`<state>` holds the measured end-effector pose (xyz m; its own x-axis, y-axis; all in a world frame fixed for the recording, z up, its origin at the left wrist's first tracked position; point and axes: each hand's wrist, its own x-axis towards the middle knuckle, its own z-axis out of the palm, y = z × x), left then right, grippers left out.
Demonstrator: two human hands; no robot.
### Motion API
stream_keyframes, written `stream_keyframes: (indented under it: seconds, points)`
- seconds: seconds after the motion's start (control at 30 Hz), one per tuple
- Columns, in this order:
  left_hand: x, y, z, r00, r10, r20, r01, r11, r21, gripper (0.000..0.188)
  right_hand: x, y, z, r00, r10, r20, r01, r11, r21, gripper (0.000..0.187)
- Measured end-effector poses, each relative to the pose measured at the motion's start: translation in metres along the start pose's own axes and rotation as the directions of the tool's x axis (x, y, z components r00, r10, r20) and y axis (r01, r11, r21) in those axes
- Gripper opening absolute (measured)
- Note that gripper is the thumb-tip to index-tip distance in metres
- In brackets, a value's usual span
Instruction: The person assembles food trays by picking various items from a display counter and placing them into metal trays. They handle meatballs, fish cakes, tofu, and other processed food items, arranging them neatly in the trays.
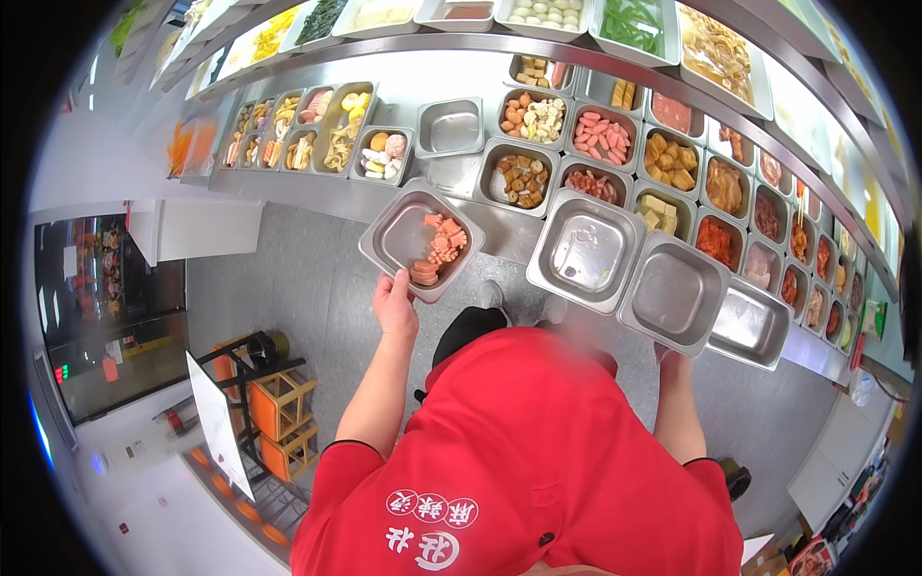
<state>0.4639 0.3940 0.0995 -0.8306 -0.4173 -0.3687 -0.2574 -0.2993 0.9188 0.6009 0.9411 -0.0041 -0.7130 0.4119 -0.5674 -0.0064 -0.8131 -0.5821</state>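
My left hand (396,305) grips the near rim of a steel food pan (392,233), its fingers mostly under the pan. Inside lie pink sausage pieces (445,240), some with cut, splayed ends, along the right side. My right hand (665,352) is at the near edge of an empty steel pan (675,293), closed on it, with most fingers hidden beneath. That pan overlaps two others: a wet-looking empty pan (588,248) on its left and a shallower-looking pan (749,322) on its right. Both pans stick out past the counter's front edge.
Ahead runs a steel counter (459,175) holding rows of filled pans, including pink sausages (602,136) and brown rings (521,180). An empty pan (449,127) sits at the back. Above is a shelf rail (461,43) with trays. Stacked orange stools (279,413) stand behind left.
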Motion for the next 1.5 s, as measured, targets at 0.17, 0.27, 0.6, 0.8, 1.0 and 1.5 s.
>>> stream_keyframes:
  seconds: [0.17,0.27,0.6,0.8,1.0,1.5]
  points:
    - [0.042,-0.006,0.003,0.999,-0.010,0.047,0.010,1.000,0.017,0.006,-0.005,-0.007,0.025,0.994,0.016,-0.111,-0.016,1.000,0.002,0.041]
    - [0.080,-0.007,0.003,0.993,-0.029,0.113,0.026,0.999,0.030,0.006,-0.015,-0.007,0.046,0.924,0.012,-0.383,0.009,0.999,0.052,0.043]
    - [0.238,0.028,0.017,0.908,0.022,0.417,-0.075,0.991,0.111,0.016,-0.042,0.110,0.113,0.990,-0.082,-0.113,0.119,0.922,0.368,0.051]
    - [0.310,0.047,0.002,0.821,-0.039,0.569,-0.114,0.966,0.231,0.023,-0.042,0.123,0.101,0.821,-0.047,-0.569,0.246,0.928,0.278,0.049]
    - [0.329,0.043,0.009,0.789,0.035,0.614,-0.326,0.871,0.368,0.034,-0.106,0.109,0.168,0.175,-0.749,-0.639,0.230,0.663,-0.713,0.015]
    - [0.257,0.013,-0.011,0.874,-0.153,0.462,-0.108,0.864,0.491,0.011,0.266,0.152,0.475,0.877,0.244,0.414,0.470,-0.616,-0.632,0.028]
